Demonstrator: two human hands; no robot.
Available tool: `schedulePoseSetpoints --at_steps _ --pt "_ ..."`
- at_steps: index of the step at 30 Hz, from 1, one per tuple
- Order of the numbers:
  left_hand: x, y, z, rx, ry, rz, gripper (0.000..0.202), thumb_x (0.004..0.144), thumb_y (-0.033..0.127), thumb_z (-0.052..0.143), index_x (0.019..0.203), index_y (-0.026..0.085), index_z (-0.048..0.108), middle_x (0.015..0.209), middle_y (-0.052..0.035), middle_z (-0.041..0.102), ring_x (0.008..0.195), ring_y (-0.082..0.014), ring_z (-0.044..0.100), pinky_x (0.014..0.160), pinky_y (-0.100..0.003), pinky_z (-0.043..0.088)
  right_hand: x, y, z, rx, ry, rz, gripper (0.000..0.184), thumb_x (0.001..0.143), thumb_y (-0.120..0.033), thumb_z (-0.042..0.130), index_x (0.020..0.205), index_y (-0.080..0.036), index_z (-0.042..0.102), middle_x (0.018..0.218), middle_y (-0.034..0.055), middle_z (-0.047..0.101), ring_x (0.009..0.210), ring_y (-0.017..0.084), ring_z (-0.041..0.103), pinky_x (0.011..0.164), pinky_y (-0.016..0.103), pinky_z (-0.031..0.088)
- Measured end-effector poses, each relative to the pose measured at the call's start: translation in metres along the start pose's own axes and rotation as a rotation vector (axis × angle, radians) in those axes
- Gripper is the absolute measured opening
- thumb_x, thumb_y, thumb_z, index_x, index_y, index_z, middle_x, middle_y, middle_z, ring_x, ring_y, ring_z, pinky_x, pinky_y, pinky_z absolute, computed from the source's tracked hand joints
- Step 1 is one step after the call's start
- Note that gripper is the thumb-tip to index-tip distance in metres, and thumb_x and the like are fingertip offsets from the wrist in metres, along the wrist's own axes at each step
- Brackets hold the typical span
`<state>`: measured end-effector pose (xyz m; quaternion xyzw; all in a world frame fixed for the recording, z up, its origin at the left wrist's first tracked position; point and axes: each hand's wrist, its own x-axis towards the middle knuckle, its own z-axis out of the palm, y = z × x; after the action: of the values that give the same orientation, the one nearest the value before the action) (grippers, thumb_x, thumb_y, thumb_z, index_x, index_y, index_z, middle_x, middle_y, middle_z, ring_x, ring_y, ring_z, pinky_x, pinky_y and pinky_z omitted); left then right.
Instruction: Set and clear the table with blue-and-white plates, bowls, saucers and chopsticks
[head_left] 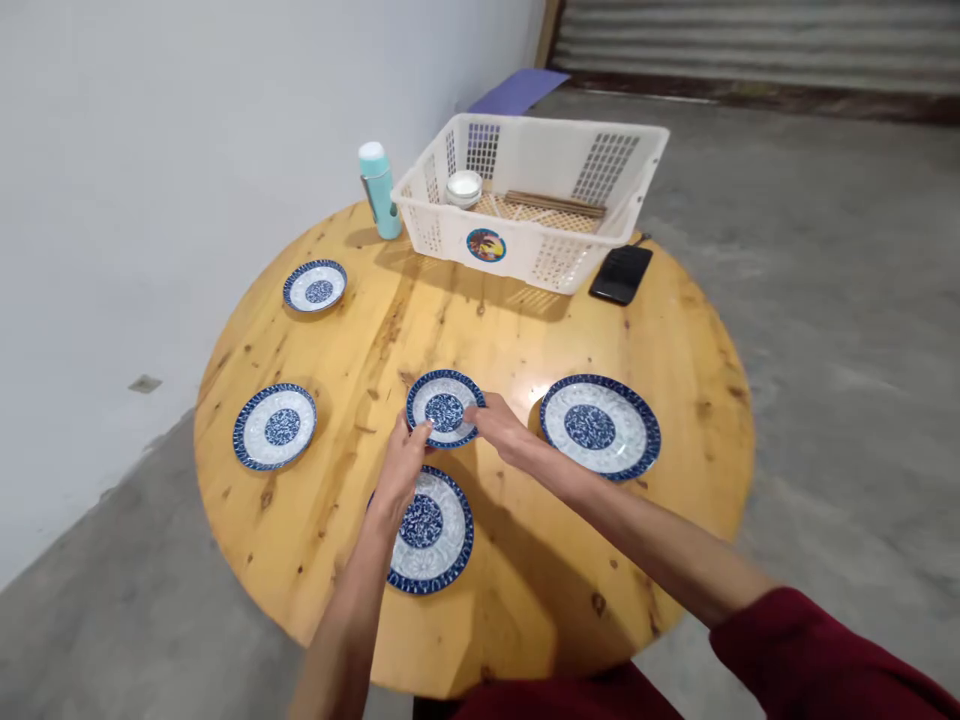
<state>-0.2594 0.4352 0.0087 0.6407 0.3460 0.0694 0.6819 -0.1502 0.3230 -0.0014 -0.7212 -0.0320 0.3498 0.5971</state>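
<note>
A small blue-and-white plate (459,388) is held near the middle of the round wooden table. My left hand (403,458) grips its lower left rim, thumb on top. On the right rim, my right hand (495,422) pinches it the same way. Just below it, partly covered by my left hand and wrist, a larger patterned plate (450,548) rests on the table. To the right lies another large plate (634,420). At the left sit two smaller plates, a nearer plate (259,440) and a farther plate (334,273).
At the back of the wooden table (345,365) stands a white plastic basket (525,262) holding white bowls (464,188) and chopsticks (555,204). A turquoise bottle (381,195) is left of it, a black phone (622,275) right. A white wall (150,180) borders the left side.
</note>
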Motion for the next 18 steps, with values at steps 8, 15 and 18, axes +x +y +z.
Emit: schedulePoseSetpoints --at_steps 8,15,18 --pt "0.067 0.000 0.006 -0.005 0.168 -0.016 0.034 0.078 0.032 0.057 0.109 0.020 0.058 0.111 -0.0100 0.071 0.097 -0.0239 0.068 0.076 -0.035 0.056 0.085 -0.009 0.015 -0.014 -0.102 0.088 0.019 0.058 -0.015 0.048 0.072 -0.016 0.061 0.068 0.0034 0.064 0.065 0.019 0.061 0.058 0.027 0.051" --pt "0.112 0.001 0.002 -0.044 0.228 -0.048 0.036 0.076 0.024 0.053 0.110 0.018 0.061 0.105 -0.0086 0.074 0.096 -0.0222 0.069 0.078 -0.032 0.057 0.130 -0.017 0.030 -0.102 -0.071 0.098 0.020 0.062 -0.012 0.051 0.077 -0.014 0.065 0.078 0.0080 0.070 0.072 0.021 0.067 0.062 0.031 0.057" --pt "0.127 -0.001 0.001 -0.056 0.223 -0.059 0.035 0.075 0.021 0.052 0.109 0.017 0.062 0.100 -0.0086 0.074 0.095 -0.0224 0.069 0.079 -0.033 0.058 0.142 -0.020 0.032 -0.149 -0.042 0.087 0.020 0.063 -0.013 0.053 0.079 -0.014 0.066 0.080 0.0085 0.071 0.074 0.022 0.068 0.062 0.030 0.057"
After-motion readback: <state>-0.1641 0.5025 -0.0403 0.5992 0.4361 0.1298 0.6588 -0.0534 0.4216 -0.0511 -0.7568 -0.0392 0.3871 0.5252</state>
